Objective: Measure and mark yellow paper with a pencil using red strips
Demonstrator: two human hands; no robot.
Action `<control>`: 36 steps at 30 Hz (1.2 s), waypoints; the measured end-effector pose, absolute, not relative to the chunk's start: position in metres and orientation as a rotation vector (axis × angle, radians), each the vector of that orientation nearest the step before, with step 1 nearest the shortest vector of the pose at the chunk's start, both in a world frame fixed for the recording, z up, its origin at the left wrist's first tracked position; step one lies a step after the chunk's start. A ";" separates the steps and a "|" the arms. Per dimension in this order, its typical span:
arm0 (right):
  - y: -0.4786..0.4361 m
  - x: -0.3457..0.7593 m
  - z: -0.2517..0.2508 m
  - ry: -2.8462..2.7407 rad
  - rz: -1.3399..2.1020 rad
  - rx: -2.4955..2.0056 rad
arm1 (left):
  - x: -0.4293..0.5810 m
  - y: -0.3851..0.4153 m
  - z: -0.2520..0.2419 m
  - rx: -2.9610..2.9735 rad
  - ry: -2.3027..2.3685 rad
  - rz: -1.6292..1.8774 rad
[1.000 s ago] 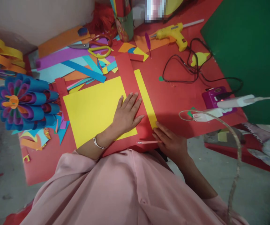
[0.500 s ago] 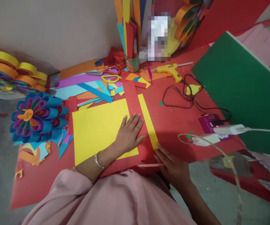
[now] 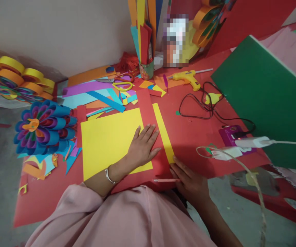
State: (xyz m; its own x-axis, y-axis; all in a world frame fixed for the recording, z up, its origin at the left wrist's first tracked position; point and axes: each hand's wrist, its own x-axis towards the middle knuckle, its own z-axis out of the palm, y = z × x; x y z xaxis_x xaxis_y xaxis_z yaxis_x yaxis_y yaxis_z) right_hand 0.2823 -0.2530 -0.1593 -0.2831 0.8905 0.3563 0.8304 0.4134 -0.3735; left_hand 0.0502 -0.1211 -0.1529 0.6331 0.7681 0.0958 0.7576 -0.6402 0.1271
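A yellow sheet (image 3: 107,140) lies on the red tabletop, with a red strip (image 3: 146,106) across its right part. My left hand (image 3: 143,144) presses flat on the strip and the sheet, its fingers spread, holding nothing. Yellow shows along the strip's right side as a narrow band (image 3: 163,132). At the lower end of that band rests my right hand (image 3: 189,178), fingertips on its edge; whether it pinches the paper is hard to make out. A pencil (image 3: 164,180) lies beside my right hand, partly hidden by it.
Scissors (image 3: 122,85) and coloured scraps lie behind the sheet. A yellow glue gun (image 3: 189,79) with a looping cord is at the back. At right are a purple socket box (image 3: 230,135) and a green board (image 3: 263,103). A blue paper flower (image 3: 45,128) stands at left.
The whole view has shifted slightly, so things appear a little further right. Both hands keep their places on the paper.
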 end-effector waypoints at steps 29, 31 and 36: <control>-0.254 0.282 -0.154 -2.188 0.191 -1.503 | 0.049 -0.118 -0.154 2.707 1.261 0.273; -0.254 0.280 -0.153 -2.173 0.200 -1.519 | 0.049 -0.118 -0.154 2.694 1.251 0.285; -0.253 0.280 -0.152 -2.155 0.200 -1.525 | 0.049 -0.118 -0.154 2.682 1.247 0.305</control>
State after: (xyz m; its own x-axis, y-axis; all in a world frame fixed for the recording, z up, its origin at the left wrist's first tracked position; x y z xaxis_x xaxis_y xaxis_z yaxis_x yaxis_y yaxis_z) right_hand 0.2800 -0.2534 -0.1519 -0.2564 0.9173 0.3045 0.8458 0.3654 -0.3886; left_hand 0.0488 -0.1175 -0.1536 0.6297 0.7684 0.1138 0.7341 -0.6366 0.2363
